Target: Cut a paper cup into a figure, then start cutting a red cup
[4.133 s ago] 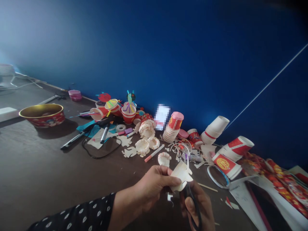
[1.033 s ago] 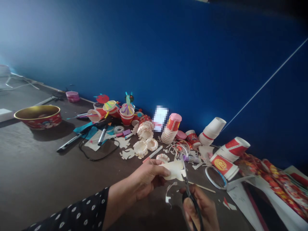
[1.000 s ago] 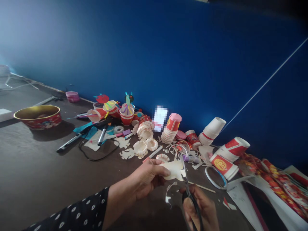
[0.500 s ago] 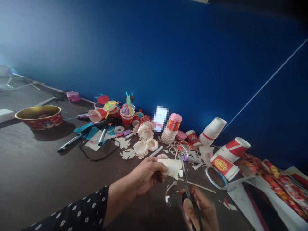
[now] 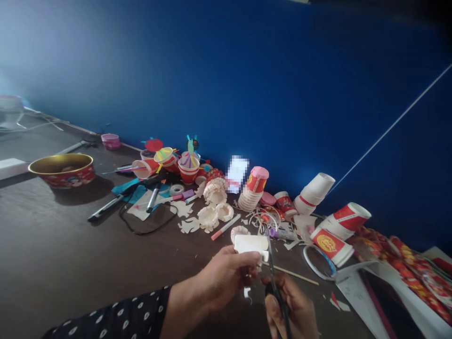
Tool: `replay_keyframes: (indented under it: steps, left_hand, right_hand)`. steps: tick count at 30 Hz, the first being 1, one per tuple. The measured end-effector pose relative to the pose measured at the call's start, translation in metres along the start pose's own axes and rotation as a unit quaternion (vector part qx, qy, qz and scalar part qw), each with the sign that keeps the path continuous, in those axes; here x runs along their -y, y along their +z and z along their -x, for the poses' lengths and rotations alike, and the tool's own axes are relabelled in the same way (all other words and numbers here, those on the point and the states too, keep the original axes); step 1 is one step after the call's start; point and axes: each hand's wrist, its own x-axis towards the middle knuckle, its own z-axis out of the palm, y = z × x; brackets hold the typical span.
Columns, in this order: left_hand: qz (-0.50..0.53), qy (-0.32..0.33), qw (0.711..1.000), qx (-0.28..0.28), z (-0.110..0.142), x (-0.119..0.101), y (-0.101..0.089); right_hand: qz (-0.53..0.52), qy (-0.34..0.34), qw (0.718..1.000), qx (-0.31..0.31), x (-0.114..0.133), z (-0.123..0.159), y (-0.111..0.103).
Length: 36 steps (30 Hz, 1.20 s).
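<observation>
My left hand [image 5: 226, 270] pinches a small piece of white paper [image 5: 250, 243] between thumb and fingers, above the dark table. The paper's right edge is cut unevenly and a small tab sticks out there. In my right hand [image 5: 291, 306] is a pair of scissors [image 5: 271, 259], fingers in the black handles and blades pointing away from me. The blades stand close beside the paper's right edge; whether they touch it I cannot tell. Just beyond the paper lie a red-and-white marker [image 5: 226, 227] and a ruffled white paper ring [image 5: 240, 231].
A stack of paper cups [image 5: 253, 188] stands behind my hands, with more red cups [image 5: 334, 245] to the right. A roll of tape [image 5: 319, 262], a thin stick [image 5: 294, 273] and paper scraps lie around. A red bowl [image 5: 61, 172] is at left; a dark phone [image 5: 393, 303] at right.
My left hand has shifted right and down, its thumb now lying further across the paper toward the cut edge. The scissors and right hand have barely moved.
</observation>
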Motion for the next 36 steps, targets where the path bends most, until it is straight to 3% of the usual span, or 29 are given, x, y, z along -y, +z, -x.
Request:
replay_keyframes:
  steps: [12, 23, 29, 36]
  left_hand:
    - [-0.036, 0.102, 0.994, -0.030, -0.002, -0.011, 0.000]
    - [0.017, 0.134, 0.989, -0.056, -0.002, -0.017, -0.001]
    - [0.048, 0.132, 0.987, -0.078, -0.004, -0.023, 0.000]
    - [0.061, 0.126, 0.986, -0.092, -0.006, -0.024, -0.001]
  right_hand:
    - [-0.053, 0.037, 0.997, 0.036, -0.011, -0.009, -0.005]
    - [-0.105, 0.094, 0.983, 0.118, -0.021, -0.013, -0.007]
    - [-0.061, 0.051, 0.994, 0.079, -0.015, -0.005, 0.000]
    - [-0.062, 0.062, 0.992, 0.087, -0.014, -0.005, -0.001]
